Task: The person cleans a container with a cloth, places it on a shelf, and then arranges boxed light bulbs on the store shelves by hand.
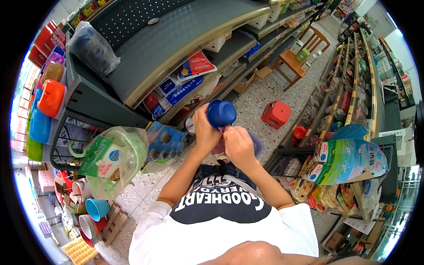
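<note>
My left hand (206, 130) is wrapped round the side of a blue plastic cup (222, 114), held out in front of my waist. The fingers of my right hand (239, 145) are closed just below the cup, close against it. A small pinkish bit shows at their tips, too little to name. Under my hands, partly hidden by them, is a purple-grey plastic thing (256, 144) with a rounded edge.
A grey shelf unit (172, 35) holding bagged goods rises ahead on the left. A red stool (276, 114) and a wooden chair (297, 59) stand in the aisle. Stocked shelves (342, 97) line the right. Bagged green plastic ware (115, 159) hangs at my left.
</note>
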### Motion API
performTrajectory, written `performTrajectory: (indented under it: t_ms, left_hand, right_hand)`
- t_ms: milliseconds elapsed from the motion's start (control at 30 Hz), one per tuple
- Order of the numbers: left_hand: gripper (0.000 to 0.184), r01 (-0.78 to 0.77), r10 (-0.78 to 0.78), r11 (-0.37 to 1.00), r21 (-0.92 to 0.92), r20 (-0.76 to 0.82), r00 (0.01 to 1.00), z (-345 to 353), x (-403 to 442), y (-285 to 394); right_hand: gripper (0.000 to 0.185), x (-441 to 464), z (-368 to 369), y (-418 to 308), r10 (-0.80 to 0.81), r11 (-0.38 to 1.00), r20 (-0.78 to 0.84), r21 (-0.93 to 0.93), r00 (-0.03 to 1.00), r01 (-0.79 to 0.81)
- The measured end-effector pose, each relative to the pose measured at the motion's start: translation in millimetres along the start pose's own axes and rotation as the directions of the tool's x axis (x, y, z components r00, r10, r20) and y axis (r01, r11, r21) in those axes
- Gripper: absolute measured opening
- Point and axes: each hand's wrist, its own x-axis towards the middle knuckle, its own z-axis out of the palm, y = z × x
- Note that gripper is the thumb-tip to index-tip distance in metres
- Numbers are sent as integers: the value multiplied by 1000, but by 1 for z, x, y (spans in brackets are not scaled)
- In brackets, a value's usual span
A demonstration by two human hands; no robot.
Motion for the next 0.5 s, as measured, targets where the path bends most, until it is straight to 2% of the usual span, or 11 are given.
performTrajectory:
  t_ms: [100,200,300,400,500]
  left_hand:
    - [76,-4,6,999,51,-43,999,3,0,4]
    - [83,72,-72,997,-4,-51,996,5,-5,2]
    - [92,34,-25,991,-132,73,997,-4,1,-3]
    - [99,197,-87,917,-348,308,947,-18,11,-8]
    - [98,11,30,987,-158,254,967,-25,14,-10]
  right_hand:
    - [19,-2,2,-1,63,996,-51,73,997,-59]
    - [17,-1,2,3,100,981,-87,174,991,-83]
    - [17,2,-4,12,105,973,-86,213,991,-85]
    - [19,4,-11,20,82,972,-40,224,996,-71]
    - [20,8,-14,28,26,977,2,212,1000,-25]
